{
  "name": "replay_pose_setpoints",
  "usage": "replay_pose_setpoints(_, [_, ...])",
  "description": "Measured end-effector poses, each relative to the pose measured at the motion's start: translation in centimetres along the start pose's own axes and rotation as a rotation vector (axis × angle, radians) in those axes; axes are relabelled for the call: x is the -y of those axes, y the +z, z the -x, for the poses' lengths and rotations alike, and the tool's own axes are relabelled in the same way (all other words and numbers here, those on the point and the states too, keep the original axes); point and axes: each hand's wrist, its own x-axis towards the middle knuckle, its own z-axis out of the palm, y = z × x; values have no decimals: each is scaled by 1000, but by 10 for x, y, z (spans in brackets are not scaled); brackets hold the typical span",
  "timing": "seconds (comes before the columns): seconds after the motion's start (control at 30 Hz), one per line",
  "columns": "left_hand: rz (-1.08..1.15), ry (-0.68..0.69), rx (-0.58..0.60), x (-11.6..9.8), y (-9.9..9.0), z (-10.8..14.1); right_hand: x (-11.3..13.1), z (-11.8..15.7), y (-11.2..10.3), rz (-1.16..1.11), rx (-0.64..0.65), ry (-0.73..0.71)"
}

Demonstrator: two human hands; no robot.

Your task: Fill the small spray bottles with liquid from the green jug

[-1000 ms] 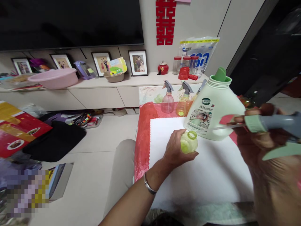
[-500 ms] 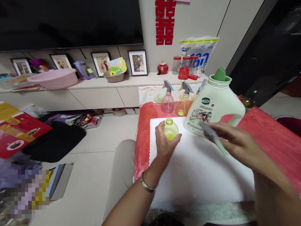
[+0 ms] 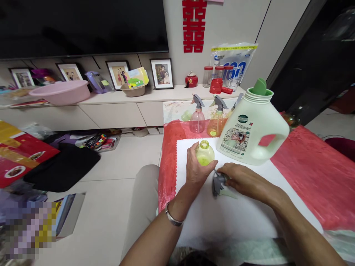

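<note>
Mid-frame: left hand (image 3: 195, 169) clamped round bulbous yellow plastic bottle (image 3: 205, 156); right hand (image 3: 245, 180) seemingly pinching grey-green plastic sprayer (image 3: 217, 184); likely set-down step, next needs release

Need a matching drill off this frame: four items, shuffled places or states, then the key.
1. Round yellow-green plastic bottle
2. Grey plastic spray head with pale green trigger
3. Large pale green plastic jug
4. Round translucent pink plastic spray bottle

A. Green spout showing at the top
B. In the left hand
C. Grey nozzle fitted on top
D. In the right hand

1-B; 2-D; 3-A; 4-C
</note>
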Motion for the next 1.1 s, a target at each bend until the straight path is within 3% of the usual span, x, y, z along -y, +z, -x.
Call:
replay_pose_setpoints(0.07, [14,25,30,1,1,1,-1,5,-10,13,-37,4])
replay_pose_setpoints(0.13, [22,36,52,2,3,2,-3,14,-23,2,-235,-17])
replay_pose_setpoints(0.33, [-8,35,114,-1,7,4,-15,31,-52,-237,-1300,106])
replay_pose_setpoints(0.4, [-38,26,118,-1,8,4,-27,29,-54,-326,-1494,137])
replay_pose_setpoints(0.47, [-63,33,116,-1,10,4,-40,26,-53,-347,-1496,182])
replay_pose_setpoints(0.6, [-98,70,101,2,14,3,-62,21,-46,-540,-1248,313])
replay_pose_setpoints(0.67, [-108,77,95,4,17,3,-70,20,-43,-655,-1191,370])
replay_pose_setpoints(0.93, [-104,67,106,5,19,3,-86,8,-43,-868,-1151,481])
replay_pose_setpoints(1.1, [-91,60,121,4,19,1,-82,-3,-47,-831,-1259,556])
